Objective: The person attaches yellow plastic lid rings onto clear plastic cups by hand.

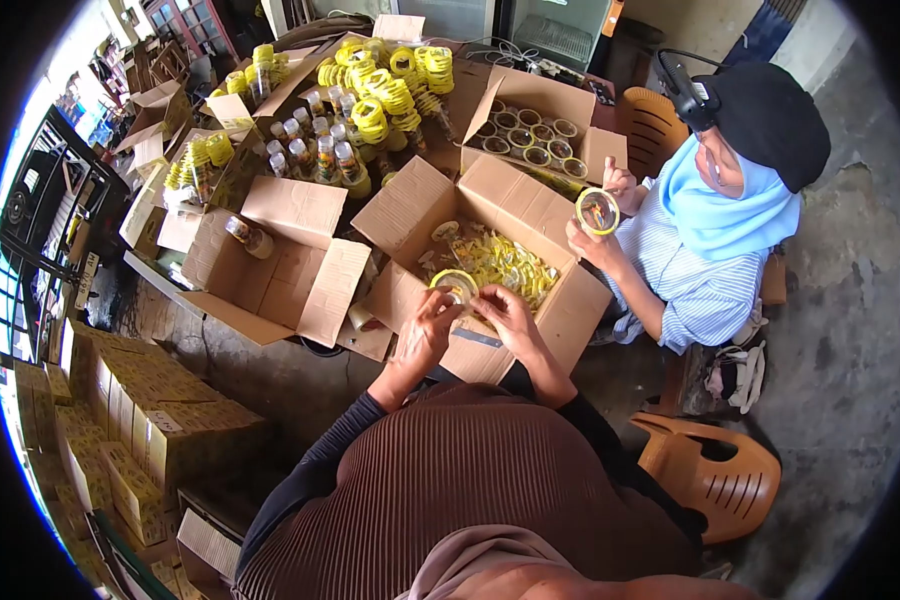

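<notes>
My left hand (425,332) is closed around a round clear container with a yellow rim (454,279), its face tilted up towards me. My right hand (510,318) pinches at the container's right edge; whether something small is also between those fingers is hidden. Both hands are above the near side of an open cardboard box (572,318). Inside that box lies a heap of small yellow packets (515,265). To the right, a co-worker (715,215) holds up a similar yellow-rimmed container (597,211).
Another open carton (270,275) at left has a jar (250,236) in it. A box behind holds several round containers (535,135). Jars (325,155) and stacks of yellow rings (370,120) crowd the back. Stacked cartons (160,400) stand lower left, an orange chair (715,475) at right.
</notes>
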The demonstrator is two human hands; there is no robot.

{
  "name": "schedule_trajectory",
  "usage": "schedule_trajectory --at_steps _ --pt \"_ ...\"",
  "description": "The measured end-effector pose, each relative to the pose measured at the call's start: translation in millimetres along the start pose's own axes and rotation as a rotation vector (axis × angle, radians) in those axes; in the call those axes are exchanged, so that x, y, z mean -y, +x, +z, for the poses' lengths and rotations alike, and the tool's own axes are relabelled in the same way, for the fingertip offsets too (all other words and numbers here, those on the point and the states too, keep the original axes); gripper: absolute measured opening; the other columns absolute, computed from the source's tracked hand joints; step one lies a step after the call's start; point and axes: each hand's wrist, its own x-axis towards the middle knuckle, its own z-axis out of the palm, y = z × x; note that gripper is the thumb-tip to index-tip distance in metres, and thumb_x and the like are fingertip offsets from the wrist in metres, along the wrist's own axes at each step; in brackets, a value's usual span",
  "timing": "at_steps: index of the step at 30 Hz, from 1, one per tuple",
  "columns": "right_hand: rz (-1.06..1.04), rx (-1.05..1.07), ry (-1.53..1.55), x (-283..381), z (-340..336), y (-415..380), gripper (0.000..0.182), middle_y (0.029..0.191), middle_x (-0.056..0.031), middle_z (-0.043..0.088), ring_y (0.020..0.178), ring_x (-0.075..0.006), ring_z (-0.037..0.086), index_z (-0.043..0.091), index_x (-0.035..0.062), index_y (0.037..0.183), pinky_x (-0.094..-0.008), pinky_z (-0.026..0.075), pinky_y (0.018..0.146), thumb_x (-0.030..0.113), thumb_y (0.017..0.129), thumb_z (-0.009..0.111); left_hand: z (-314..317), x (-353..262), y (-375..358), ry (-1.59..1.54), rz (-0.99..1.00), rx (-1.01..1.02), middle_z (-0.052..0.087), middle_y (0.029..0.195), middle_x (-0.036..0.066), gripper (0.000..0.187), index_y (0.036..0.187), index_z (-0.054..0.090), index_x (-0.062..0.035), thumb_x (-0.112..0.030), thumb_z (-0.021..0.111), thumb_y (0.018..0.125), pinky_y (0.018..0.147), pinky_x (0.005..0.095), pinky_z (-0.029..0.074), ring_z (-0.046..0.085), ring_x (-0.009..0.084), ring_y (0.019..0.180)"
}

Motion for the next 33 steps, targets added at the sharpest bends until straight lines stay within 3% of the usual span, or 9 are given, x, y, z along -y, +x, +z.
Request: schedule_trajectory --at_steps 2,4,10,16,20,24,27,30,33 --pt "-0.02 -0.004 -0.027 -3 0 0 0.016 0.081 -0.0007 0.063 0.072 -0.0067 0.054 0.067 0.0007 0.096 -0.0224 0.046 0.065 0.017 0.093 0.067 0 0 -1 -0.005 -0.002 0.029 0.061 0.101 0.013 0.028 0.1 0.071 -0.006 0.006 0.065 0.076 0.089 0.0427 0.051 0.058 0.0339 0.105" --pt "0.159 -0.038 0.112 3 3 -6 0.015 0.078 -0.0003 0.063 0.069 -0.0064 0.054 0.066 0.0017 0.096 -0.0213 0.045 0.063 0.016 0.093 0.066 2 -4 -4 -0.042 -0.001 -0.021 0.061 0.104 0.014 0.027 0.103 0.07 -0.0065 0.003 0.066 0.078 0.088 0.0421 0.051 0.058 0.0341 0.105" --pt "0.048 -0.021 0.069 -2 4 -13 0.015 0.069 0.0038 0.053 0.063 -0.0043 0.047 0.062 0.0035 0.086 -0.0219 0.039 0.056 0.016 0.095 0.063 4 -6 -3 -0.023 0.046 -0.015 0.061 0.102 0.014 0.028 0.108 0.066 -0.0072 -0.001 0.064 0.081 0.084 0.0414 0.05 0.058 0.034 0.099" --pt "0.087 -0.04 0.178 1 -1 -11 0.016 0.07 0.0031 0.054 0.064 -0.0049 0.047 0.062 0.0034 0.087 -0.0215 0.039 0.059 0.016 0.097 0.06 1 0 -2 -0.152 0.009 -0.027 0.062 0.095 0.013 0.021 0.1 0.07 -0.0049 0.001 0.066 0.08 0.08 0.0399 0.051 0.059 0.0317 0.095" --pt "-0.044 -0.282 -0.016 2 -28 4 0.013 0.072 0.0019 0.056 0.066 -0.0054 0.049 0.062 0.0037 0.088 -0.0216 0.04 0.06 0.016 0.094 0.064 -7 6 -5 -0.186 0.005 -0.076 0.063 0.089 0.012 0.019 0.097 0.07 -0.0036 0.001 0.068 0.079 0.078 0.0388 0.051 0.06 0.0308 0.092" --pt "-0.211 -0.197 -0.137 4 -28 7 0.013 0.082 0.0001 0.062 0.072 -0.0069 0.055 0.067 0.0022 0.104 -0.0217 0.046 0.071 0.007 0.092 0.065 -20 4 -8 -0.112 0.05 0.034 0.06 0.096 0.011 0.028 0.099 0.07 -0.0048 0.006 0.063 0.074 0.085 0.0397 0.052 0.058 0.0309 0.103" --pt "-0.082 -0.083 -0.137 5 -20 11 0.021 0.088 -0.002 0.064 0.075 -0.0077 0.057 0.067 0.0022 0.11 -0.0218 0.048 0.073 0.005 0.089 0.068 -22 0 -6 -0.102 0.063 0.1 0.057 0.104 0.01 0.034 0.101 0.07 -0.0056 0.009 0.06 0.072 0.091 0.0406 0.051 0.055 0.0311 0.111" --pt "-0.073 -0.002 -0.174 7 -16 9 0.02 0.089 -0.0027 0.066 0.076 -0.0071 0.058 0.068 0.0017 0.106 -0.0216 0.048 0.069 0.005 0.087 0.071 -19 2 -4 -0.101 0.058 0.199 0.055 0.11 0.01 0.039 0.104 0.069 -0.0064 0.012 0.058 0.072 0.093 0.0414 0.051 0.053 0.032 0.115" --pt "-0.119 -0.093 -0.232 15 -17 7 0.015 0.083 -0.0026 0.065 0.072 -0.0065 0.058 0.067 0.0002 0.1 -0.0225 0.048 0.064 0.005 0.086 0.072 -16 -1 2 -0.359 0.032 0.064 0.052 0.121 0.016 0.052 0.121 0.063 -0.0087 0.01 0.057 0.073 0.095 0.04 0.051 0.055 0.0322 0.115"
